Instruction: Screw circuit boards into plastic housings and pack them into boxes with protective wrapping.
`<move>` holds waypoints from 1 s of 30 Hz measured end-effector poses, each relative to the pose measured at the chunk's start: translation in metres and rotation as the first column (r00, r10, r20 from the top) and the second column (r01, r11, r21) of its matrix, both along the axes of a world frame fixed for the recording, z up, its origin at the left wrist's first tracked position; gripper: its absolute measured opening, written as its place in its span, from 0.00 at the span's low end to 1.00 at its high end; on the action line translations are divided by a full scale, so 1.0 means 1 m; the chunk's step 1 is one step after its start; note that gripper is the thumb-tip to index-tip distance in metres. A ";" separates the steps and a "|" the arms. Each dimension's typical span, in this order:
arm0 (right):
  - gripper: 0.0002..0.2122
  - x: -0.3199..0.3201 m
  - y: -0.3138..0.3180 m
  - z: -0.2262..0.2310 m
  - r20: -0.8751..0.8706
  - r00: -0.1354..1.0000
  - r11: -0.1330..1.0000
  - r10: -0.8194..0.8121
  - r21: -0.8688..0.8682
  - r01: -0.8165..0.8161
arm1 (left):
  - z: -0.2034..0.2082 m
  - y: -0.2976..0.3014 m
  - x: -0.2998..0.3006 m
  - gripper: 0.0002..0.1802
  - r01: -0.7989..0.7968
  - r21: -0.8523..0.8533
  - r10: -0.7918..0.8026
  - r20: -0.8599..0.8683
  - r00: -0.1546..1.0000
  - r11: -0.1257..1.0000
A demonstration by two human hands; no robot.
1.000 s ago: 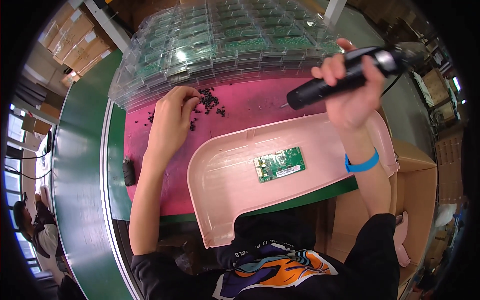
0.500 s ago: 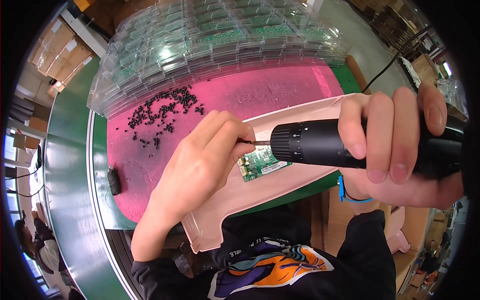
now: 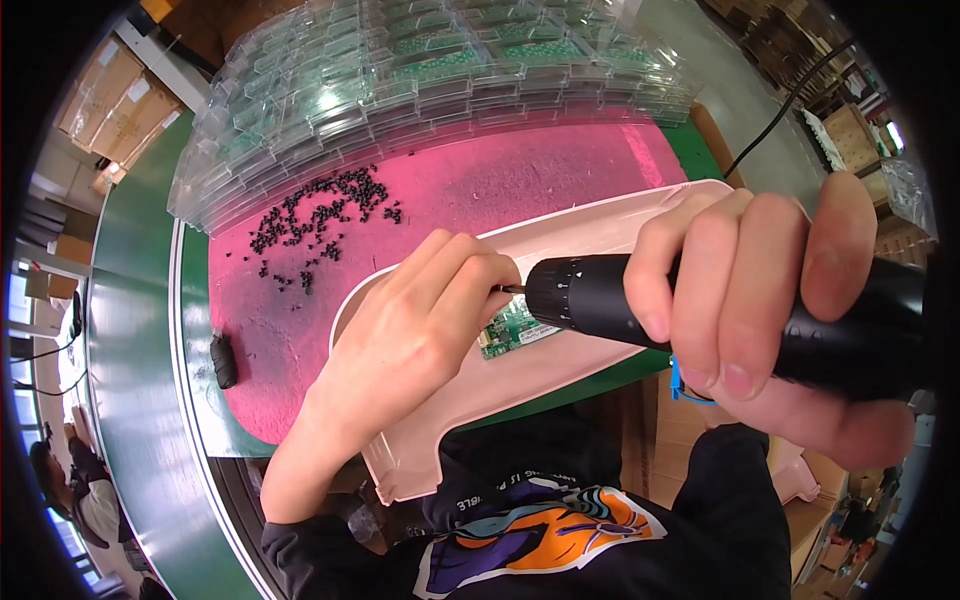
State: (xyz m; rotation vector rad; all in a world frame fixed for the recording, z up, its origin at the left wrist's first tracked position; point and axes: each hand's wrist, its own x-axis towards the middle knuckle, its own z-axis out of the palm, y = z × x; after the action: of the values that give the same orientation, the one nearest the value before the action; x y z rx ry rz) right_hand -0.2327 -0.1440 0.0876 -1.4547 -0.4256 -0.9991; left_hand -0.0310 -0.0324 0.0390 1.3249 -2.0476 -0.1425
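My right hand is wrapped around a black electric screwdriver, which lies nearly level and points left. Its thin bit runs into the pinched fingertips of my left hand. Whatever those fingers hold at the bit's end is hidden. Just below them, a green circuit board rests inside a pale pink plastic cover, partly covered by my left hand and the screwdriver. The cover is long and curved, with a leg reaching toward me.
Loose black screws are scattered on the pink mat. Behind them stand stacked clear plastic trays holding green boards. A small black bundle lies at the mat's left edge. A black cable hangs at right; another person is far left.
The screwdriver and my right hand have moved slightly left and closer to my left hand, so less of the bit shows. My left fingertips have shifted a little right.
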 end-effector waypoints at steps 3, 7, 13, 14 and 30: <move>0.26 -0.002 0.000 0.000 -0.025 0.999 1.000 -0.024 -0.010 0.024 | -0.002 -0.001 0.000 0.15 0.027 0.035 -0.024 -0.079 0.997 0.999; 0.26 -0.006 0.000 0.000 -0.062 0.997 0.998 -0.054 -0.022 0.053 | -0.002 0.000 0.001 0.15 -0.044 0.115 0.059 -0.135 0.989 0.992; 0.26 -0.014 -0.005 -0.003 -0.104 0.994 1.000 -0.030 -0.006 0.029 | -0.015 0.003 0.008 0.13 -0.040 0.165 0.077 -0.222 0.972 0.985; 0.26 -0.014 -0.006 -0.004 -0.103 0.995 1.000 -0.002 0.006 0.003 | -0.015 0.003 0.006 0.12 0.001 0.222 0.063 -0.282 0.957 0.975; 0.30 -0.015 -0.014 -0.020 -0.223 0.971 0.991 -0.084 0.083 0.105 | -0.026 0.003 0.011 0.08 0.024 0.292 0.086 -0.358 0.930 0.956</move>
State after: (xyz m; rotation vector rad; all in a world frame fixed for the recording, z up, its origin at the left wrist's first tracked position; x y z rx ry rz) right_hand -0.2474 -0.1579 0.0676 -1.4917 -0.1486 -0.9091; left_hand -0.0197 -0.0293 0.0128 1.3822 -1.7283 -0.6528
